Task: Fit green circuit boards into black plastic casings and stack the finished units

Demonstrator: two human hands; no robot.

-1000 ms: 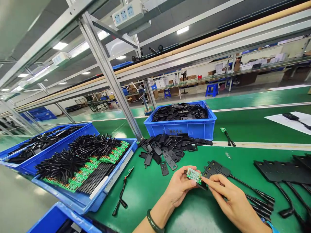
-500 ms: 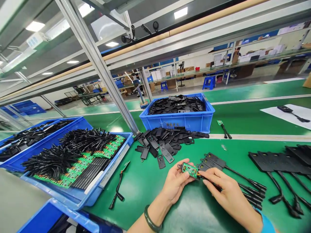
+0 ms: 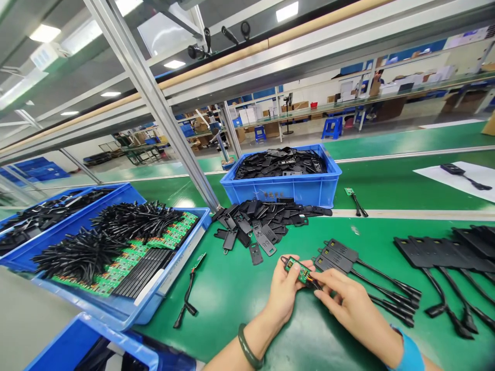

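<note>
At lower centre of the frame, left hand point(image 3: 284, 291) and right hand point(image 3: 346, 304) closed together on a small green circuit board in a black plastic shell point(image 3: 297, 269), pinched between fingertips just above the green worktop point(image 3: 232, 288). Just right, a row of black cased units with cables point(image 3: 359, 268). Above, a loose heap of black plastic covers point(image 3: 263, 221) before a blue plastic crate point(image 3: 284, 188). At left, a blue tray of green boards and black leads point(image 3: 127, 247).
</note>
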